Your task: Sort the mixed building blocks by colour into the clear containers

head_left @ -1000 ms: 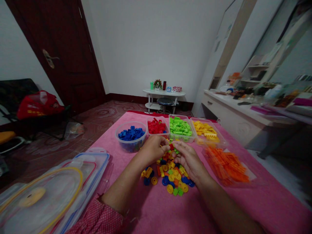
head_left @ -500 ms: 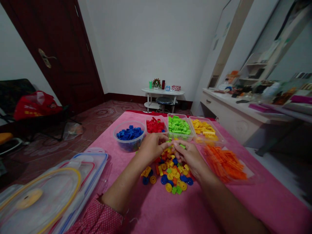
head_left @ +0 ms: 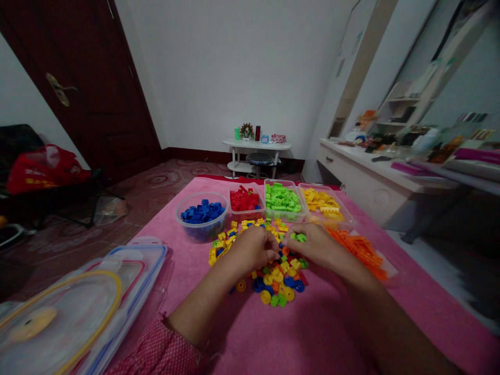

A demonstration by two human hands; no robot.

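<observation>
A heap of mixed small plastic bricks (head_left: 273,278) in yellow, blue, red, green and orange lies on the pink cloth (head_left: 297,333). My left hand (head_left: 252,249) hovers over the heap with its fingers curled in a pinch; what they hold is hidden. My right hand (head_left: 318,245) is beside it, fingers closed on green bricks (head_left: 300,237). Behind the heap stand a round tub of blue bricks (head_left: 201,214), a box of red bricks (head_left: 245,200), a box of green bricks (head_left: 282,198) and a box of yellow bricks (head_left: 322,202).
Orange bricks (head_left: 361,249) lie in a clear tray on the right. Clear lids (head_left: 74,307) with coloured rims are stacked at the left front. Beyond the table are a dark door (head_left: 82,99), a white side table (head_left: 255,147) and a cluttered desk (head_left: 390,156).
The view has dropped and shifted, so more of the heap shows. Both hands stay over the heap; my right hand has lifted a little and now shows green bricks in its fingers.
</observation>
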